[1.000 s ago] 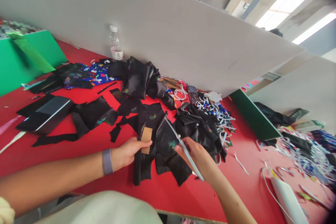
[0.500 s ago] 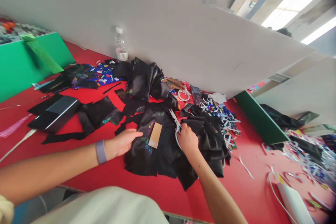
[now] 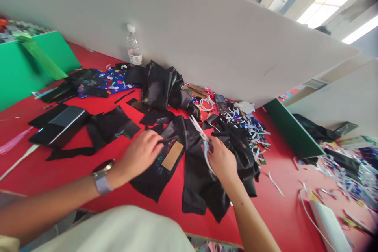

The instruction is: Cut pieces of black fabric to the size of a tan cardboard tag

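Note:
My right hand (image 3: 223, 161) grips a pair of scissors (image 3: 203, 136), its blades slightly parted and pointing up and left over black cloth. My left hand (image 3: 144, 152), wearing a watch, pinches the left edge of a black fabric piece (image 3: 149, 181) with a coloured pattern. On that piece lies a small tan cardboard rectangle (image 3: 173, 156). A strip of red table separates the piece from the larger black cloth (image 3: 197, 181) under the scissors; the two still meet or overlap near the top.
A crumpled black fabric pile (image 3: 158, 86) lies behind, near a plastic bottle (image 3: 134, 47) at the grey partition (image 3: 206, 39). At left are a black box-like device (image 3: 59, 126) and a green panel (image 3: 17, 75). White-and-blue scraps (image 3: 251, 134) and a white power strip (image 3: 330, 224) lie right.
The patterned black piece and its cardboard have turned and shifted left, opening a red gap beside the larger cloth. My left hand has moved up and curled in; the scissors have moved slightly right.

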A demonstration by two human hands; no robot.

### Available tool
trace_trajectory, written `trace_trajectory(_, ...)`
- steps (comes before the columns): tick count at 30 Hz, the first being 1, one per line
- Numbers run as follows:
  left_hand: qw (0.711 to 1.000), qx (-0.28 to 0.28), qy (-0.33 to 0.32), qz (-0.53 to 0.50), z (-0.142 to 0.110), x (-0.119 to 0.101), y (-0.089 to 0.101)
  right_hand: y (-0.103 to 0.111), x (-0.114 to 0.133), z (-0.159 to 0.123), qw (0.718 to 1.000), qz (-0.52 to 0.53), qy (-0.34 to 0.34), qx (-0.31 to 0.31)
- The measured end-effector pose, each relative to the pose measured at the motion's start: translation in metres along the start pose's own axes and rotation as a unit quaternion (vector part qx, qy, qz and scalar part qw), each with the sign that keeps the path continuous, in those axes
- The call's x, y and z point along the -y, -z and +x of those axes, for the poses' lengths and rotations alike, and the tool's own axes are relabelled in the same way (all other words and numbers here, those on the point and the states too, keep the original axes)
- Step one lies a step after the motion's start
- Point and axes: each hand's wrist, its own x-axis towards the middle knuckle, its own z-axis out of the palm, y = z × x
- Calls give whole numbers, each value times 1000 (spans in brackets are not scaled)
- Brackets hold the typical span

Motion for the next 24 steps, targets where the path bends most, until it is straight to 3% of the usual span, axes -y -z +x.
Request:
trace_trajectory(3, 992, 90, -94, 1, -20, -13, -37, -19, 18, 35, 991, 33, 129, 10)
trace_trajectory(5, 990, 102, -89, 23, -27, -11, -56, -31, 24, 57, 977, 36, 205, 40)
trace_trajectory(6, 990, 106, -87, 27, -28, -8, -61, -36, 25, 65, 976, 34, 210, 43)
trace_trajectory(9, 987, 124, -99, 25, -20, 9, -59, -43, 19, 73, 983, 29, 180, 27)
trace_trajectory(12, 971, 178, -159, 26, 0, 27, -42, -41, 10, 58, 994, -13, 104, 8)
trace_trajectory(16, 921, 267, -279, 48, 36, 51, -20, -32, 8, 23, 994, -109, 18, 19)
trace_trajectory(19, 885, 306, -344, 72, 55, 63, -9, -22, 8, 0, 992, -104, -31, 72)
trace_trajectory(22, 874, 289, -379, 95, 57, 63, -2, -7, 7, -12, 989, -86, -55, 111)
trace_trajectory(24, 894, 225, -369, 117, 48, 54, -2, 1, 8, -12, 991, -89, -62, 82)
